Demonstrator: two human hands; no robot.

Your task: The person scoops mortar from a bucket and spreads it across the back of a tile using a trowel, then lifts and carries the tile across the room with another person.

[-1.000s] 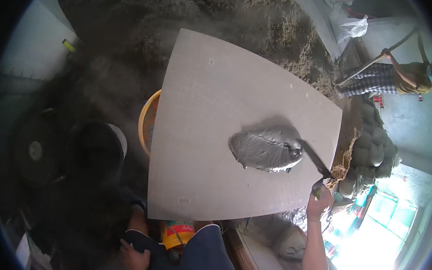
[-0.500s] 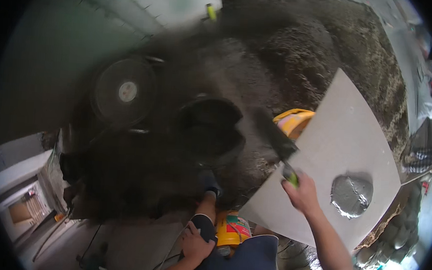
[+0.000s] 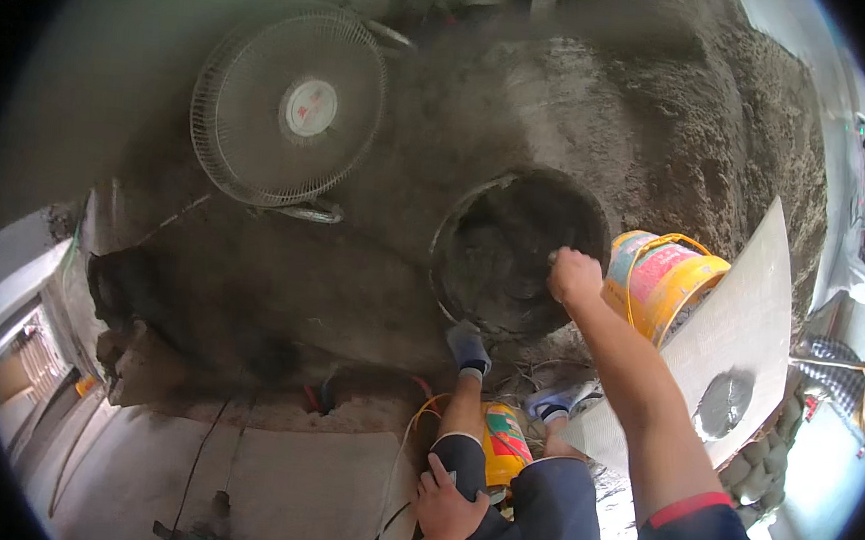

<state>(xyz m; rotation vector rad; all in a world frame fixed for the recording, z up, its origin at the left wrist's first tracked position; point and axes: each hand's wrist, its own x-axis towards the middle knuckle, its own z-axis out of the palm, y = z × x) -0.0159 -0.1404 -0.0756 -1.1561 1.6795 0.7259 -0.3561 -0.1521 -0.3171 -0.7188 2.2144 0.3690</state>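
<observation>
At left, a round fan, then dark floor; my left hand lies loosely spread on my knee. The mortar bucket follows, my right hand over its right side, closed round a handle (mostly hidden). Beyond, a yellow bucket sits partly behind the pale board's edge.

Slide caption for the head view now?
Right hand over a bucket of grey mix, left hand resting on the left leg.

Wet mortar, a sandy heap and sacks mark a building site.
</observation>
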